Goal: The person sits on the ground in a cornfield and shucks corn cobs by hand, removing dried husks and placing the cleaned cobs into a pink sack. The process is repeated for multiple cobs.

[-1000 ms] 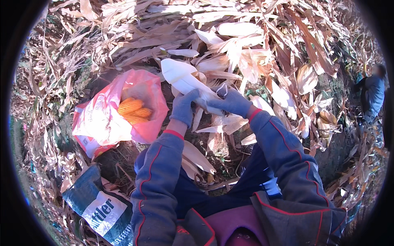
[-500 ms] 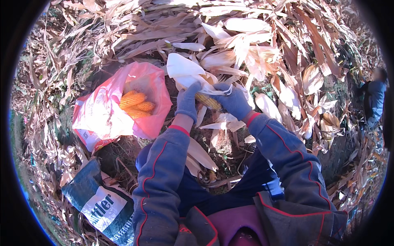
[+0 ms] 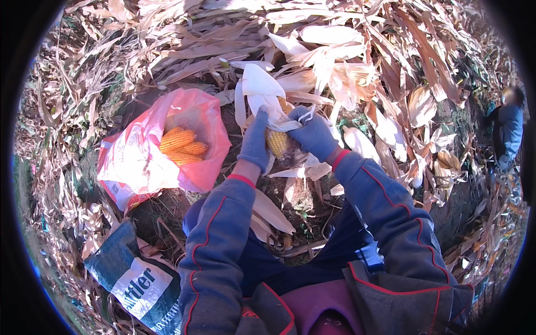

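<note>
A: And there it is! The pale husk (image 3: pixel 261 84) no longer hides everything as it does a second ago: yellow kernels show on the corn cob (image 3: pixel 276 143).
B: So I'd call the peeling partway along; husk covers the upper end yet.
A: Where's the cob?
B: Between the two gloved hands, off to the right of the pink sack (image 3: pixel 139 148) with its bare orange cobs (image 3: pixel 180 146).
A: Fingers?
B: The left hand (image 3: pixel 254 144) has its own closed on the cob's left side, thumb up along the husk. The right hand (image 3: pixel 315 134) pinches the husk, fingertips partly hidden.
A: Which way does it point?
B: Exposed end toward the lower edge, slightly right; the long axis runs up and leftward into the husk, steeper than half a second ago.
</note>
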{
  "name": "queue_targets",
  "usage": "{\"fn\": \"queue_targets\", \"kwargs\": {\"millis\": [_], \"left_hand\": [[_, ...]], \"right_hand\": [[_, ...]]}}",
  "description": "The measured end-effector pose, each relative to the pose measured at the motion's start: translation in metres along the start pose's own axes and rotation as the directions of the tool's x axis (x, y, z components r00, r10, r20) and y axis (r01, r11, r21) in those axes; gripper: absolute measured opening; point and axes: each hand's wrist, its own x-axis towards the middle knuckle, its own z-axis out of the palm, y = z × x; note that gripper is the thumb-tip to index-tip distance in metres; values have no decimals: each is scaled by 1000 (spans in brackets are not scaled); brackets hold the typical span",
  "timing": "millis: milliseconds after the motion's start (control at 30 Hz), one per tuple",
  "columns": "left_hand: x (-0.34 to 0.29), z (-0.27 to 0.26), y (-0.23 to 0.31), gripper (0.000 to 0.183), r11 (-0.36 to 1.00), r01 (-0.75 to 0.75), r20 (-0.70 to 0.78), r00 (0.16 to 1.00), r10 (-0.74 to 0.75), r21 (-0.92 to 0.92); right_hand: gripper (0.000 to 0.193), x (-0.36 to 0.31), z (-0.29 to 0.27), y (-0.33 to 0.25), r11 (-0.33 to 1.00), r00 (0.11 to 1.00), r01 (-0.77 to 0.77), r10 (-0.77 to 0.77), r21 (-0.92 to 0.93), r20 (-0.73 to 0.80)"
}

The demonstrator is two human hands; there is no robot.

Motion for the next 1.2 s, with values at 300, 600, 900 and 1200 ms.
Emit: {"fn": "queue_targets", "kwargs": {"millis": [300, 600, 900, 1200], "left_hand": [[-12, 5, 11, 55, 969, 0, 333, 939, -85, 247], [-16, 7, 4, 60, 935, 93, 287, 937, -198, 343], [9, -39, -9, 69, 162, -454, 441, 891, 112, 876], [-21, -12, 14, 62, -304, -294, 341, 933, 115, 906]], "right_hand": [[14, 3, -24, -5, 965, 985, -171, 165, 197, 45], [17, 5, -26, 3, 904, 968, -244, 205, 352, 146], [21, 25, -78, 23, 787, 969, -56, -106, -614, -225], [28, 36, -129, 38, 593, 810, -499, 59, -631, -584]]}}
